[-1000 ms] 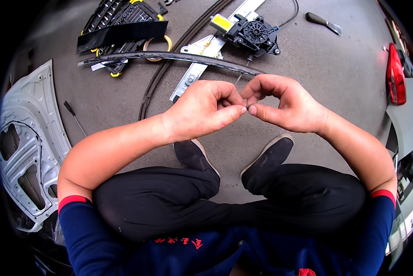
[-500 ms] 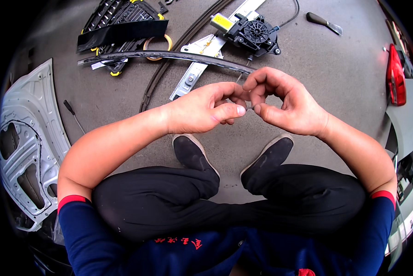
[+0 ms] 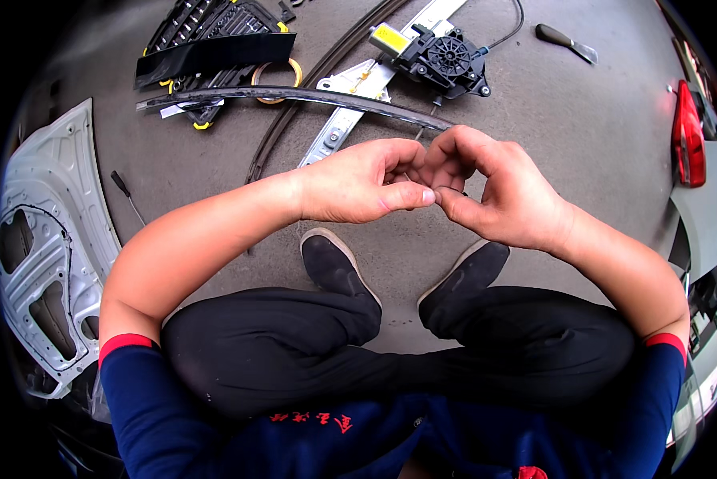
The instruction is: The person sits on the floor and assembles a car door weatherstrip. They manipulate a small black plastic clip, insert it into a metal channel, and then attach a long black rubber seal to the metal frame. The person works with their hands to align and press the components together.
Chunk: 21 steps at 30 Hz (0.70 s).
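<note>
Grey concrete floor [image 3: 582, 136]; two hands mid-frame, left hand [image 3: 357, 182] and right hand [image 3: 498, 191] thumb-tips touching, grips curled; pinched item hidden.

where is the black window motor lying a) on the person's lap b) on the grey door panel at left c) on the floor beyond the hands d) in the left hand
c, the black window motor lies on the concrete floor past the left hand and right hand, attached to the metal regulator rail.

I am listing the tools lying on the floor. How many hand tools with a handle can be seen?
2. A black screwdriver lies left, beside the grey panel. A dark-handled tool lies top right, past the motor. Others may be hidden under the parts.
</note>
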Available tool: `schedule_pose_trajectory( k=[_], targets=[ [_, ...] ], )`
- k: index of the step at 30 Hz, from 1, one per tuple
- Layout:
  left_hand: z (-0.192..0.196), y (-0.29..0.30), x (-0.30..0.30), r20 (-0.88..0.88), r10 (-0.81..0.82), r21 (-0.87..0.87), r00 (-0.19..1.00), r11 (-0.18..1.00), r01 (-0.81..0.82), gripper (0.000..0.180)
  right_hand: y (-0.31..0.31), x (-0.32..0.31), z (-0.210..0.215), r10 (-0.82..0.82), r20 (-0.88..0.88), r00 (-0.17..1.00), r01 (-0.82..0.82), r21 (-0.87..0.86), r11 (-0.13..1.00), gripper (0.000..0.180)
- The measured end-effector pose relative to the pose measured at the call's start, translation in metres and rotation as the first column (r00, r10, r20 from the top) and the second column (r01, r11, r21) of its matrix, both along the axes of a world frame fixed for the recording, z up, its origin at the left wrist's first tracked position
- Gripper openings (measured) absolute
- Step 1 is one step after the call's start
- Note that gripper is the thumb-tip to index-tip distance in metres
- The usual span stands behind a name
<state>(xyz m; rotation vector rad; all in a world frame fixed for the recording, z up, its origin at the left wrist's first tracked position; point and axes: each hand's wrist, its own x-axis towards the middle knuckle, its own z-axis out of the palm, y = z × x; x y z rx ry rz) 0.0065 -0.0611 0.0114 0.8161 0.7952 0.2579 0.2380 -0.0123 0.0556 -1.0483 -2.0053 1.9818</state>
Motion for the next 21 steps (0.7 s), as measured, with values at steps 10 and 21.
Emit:
schedule_pose_trajectory(
  k=[10, 21],
  targets=[
    [-0.002, 0.002, -0.007, 0.069, -0.044, -0.041, 0.997, 0.998, 0.047, 0.027, 0.011, 0.013, 0.0, 0.075, 0.066, 0.995, -0.049, -0.331, 0.942, 0.018],
    [-0.003, -0.001, -0.008, -0.028, 0.133, -0.082, 0.991, 0.988, -0.135, 0.031, 0.015, 0.018, 0.007, -0.005, 0.001, 1.0, 0.005, -0.456, 0.89, 0.023]
  ],
)
